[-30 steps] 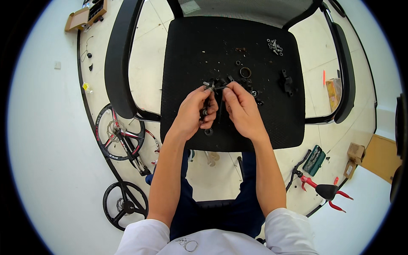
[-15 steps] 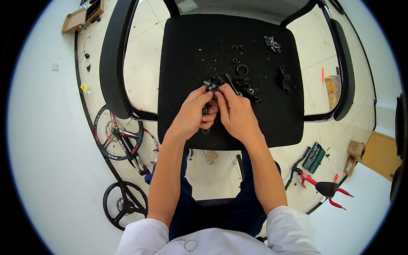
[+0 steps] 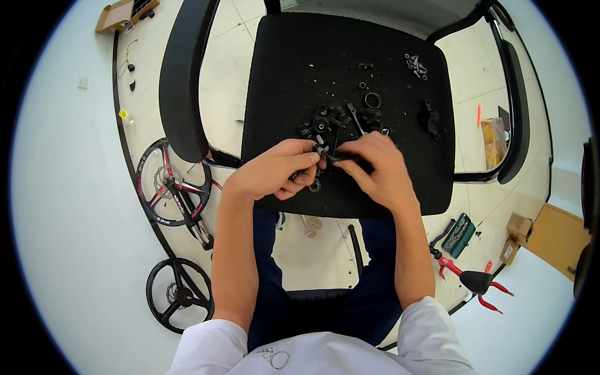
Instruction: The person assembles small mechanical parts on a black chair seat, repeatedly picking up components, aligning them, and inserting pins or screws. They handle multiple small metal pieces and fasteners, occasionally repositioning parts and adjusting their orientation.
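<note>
Above the near half of the black chair seat (image 3: 281, 56), my left hand (image 3: 278, 169) is closed around a small black-and-silver metal part (image 3: 320, 149). My right hand (image 3: 378, 167) meets it from the other side, thumb and fingers pinched at a dark thin piece whose kind I cannot make out. Just beyond my fingers lies a cluster of black mechanical parts (image 3: 325, 120). Beside it are a slim grey wrench-like tool (image 3: 356, 117) and a ring (image 3: 372, 100). A small round part (image 3: 315, 185) shows below my left fingers.
Silver bolts (image 3: 416, 66) and a black bracket (image 3: 429, 119) lie on the seat's right side. Armrests (image 3: 178, 81) flank it. Spoked wheels (image 3: 181, 297) rest on the left floor. To the right are a green toolbox (image 3: 459, 236) and a red-and-black frame piece (image 3: 476, 281).
The view has shifted, so the seat sits further right. My hands have drawn apart slightly, the right one turning more palm-down. More of the black cluster now shows beyond my fingers.
</note>
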Demonstrator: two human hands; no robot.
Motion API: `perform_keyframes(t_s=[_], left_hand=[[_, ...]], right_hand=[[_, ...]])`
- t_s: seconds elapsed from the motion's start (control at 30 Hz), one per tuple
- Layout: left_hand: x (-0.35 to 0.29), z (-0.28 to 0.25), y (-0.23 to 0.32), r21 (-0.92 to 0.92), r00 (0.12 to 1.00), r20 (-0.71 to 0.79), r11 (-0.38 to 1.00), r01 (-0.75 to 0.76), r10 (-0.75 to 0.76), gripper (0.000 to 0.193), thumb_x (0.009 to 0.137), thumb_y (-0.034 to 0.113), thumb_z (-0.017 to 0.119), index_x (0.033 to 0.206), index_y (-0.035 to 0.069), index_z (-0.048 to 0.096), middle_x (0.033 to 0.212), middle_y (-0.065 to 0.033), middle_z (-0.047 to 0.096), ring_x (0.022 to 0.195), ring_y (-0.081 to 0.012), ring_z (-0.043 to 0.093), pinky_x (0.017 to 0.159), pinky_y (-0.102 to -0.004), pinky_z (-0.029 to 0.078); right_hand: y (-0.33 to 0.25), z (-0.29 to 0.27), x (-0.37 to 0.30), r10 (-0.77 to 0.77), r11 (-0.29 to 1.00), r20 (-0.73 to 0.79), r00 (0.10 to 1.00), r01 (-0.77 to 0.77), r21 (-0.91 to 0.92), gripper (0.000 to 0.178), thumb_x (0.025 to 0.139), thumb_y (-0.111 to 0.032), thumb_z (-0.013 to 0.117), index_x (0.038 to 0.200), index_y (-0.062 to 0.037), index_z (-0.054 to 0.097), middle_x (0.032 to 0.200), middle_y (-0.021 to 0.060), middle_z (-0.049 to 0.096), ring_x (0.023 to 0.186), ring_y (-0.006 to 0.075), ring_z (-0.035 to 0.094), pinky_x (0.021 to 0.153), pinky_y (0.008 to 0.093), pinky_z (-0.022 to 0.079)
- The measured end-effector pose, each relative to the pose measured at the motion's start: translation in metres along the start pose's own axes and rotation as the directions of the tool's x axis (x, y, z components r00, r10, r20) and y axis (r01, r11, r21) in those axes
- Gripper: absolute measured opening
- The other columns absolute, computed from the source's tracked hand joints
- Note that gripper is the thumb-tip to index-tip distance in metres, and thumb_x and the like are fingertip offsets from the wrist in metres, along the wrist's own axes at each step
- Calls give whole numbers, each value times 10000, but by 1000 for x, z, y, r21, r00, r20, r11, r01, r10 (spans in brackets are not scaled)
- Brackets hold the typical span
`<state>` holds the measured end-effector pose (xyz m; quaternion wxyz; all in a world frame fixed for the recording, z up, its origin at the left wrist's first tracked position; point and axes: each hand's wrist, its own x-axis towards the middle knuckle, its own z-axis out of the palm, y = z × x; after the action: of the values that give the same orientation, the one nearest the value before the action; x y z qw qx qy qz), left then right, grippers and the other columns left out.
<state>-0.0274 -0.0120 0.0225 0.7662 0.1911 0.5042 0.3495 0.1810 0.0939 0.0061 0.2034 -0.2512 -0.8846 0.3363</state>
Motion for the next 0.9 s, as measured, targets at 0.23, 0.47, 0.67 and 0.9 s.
perform_keyframes(t_s=[0.23,0.47,0.67,0.9], left_hand=[[-5,-5,0,30,984,56,984,-173,171,204,1035,163,471,1046,-20,562,665,27,421,513,-40,344,423,-218,242],[25,6,-14,441,929,-187,873,-210,318,210,1037,157,467,985,-11,582,688,0,491,560,-62,419,505,-231,344],[35,8,-7,163,835,-392,923,-350,386,190,1054,154,451,979,4,540,695,11,469,544,-51,393,483,-226,320],[25,13,-3,-140,833,-255,834,-534,491,185,1078,195,454,997,36,502,707,19,419,536,-37,336,467,-207,244]], right_hand=[[22,-18,-7,509,658,49,859,-425,622,268,810,-72,791,1032,37,686,828,75,694,700,128,648,697,258,533],[16,-15,8,483,179,9,875,-109,978,248,983,-64,603,1176,86,644,1028,205,715,810,202,689,747,315,578],[-27,5,0,209,591,218,953,-301,748,219,949,-96,621,1082,52,713,968,148,747,798,164,702,724,282,563],[-15,2,6,464,548,293,836,-531,646,241,933,-171,686,1073,24,698,765,80,709,538,87,603,523,224,475]])
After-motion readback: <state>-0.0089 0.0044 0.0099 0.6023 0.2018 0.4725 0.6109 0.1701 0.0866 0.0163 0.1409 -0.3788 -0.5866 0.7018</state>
